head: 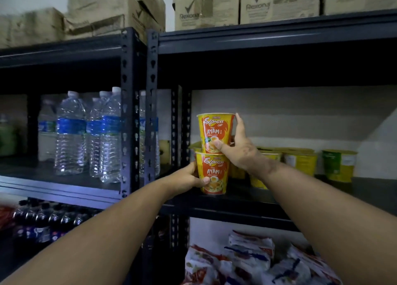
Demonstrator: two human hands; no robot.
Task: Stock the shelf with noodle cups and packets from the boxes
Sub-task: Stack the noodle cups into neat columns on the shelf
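Two yellow-and-orange Express Ayam noodle cups stand stacked at the left end of the dark shelf [247, 201]. My left hand [189, 178] grips the lower cup [214, 173] from its left side, thumb across the front. My right hand [238, 145] holds the upper cup [213, 132], thumb on its front and fingers up its right side. More yellow noodle cups [300, 161] and a green-labelled one [338, 164] stand further back on the same shelf. Noodle packets [247, 256] lie heaped on the shelf below.
Water bottles [71, 132] fill the left rack behind the black upright posts [151, 104]. Dark drink bottles [43, 222] sit on the lower left shelf. Cardboard boxes [206, 7] are stacked on top of both racks.
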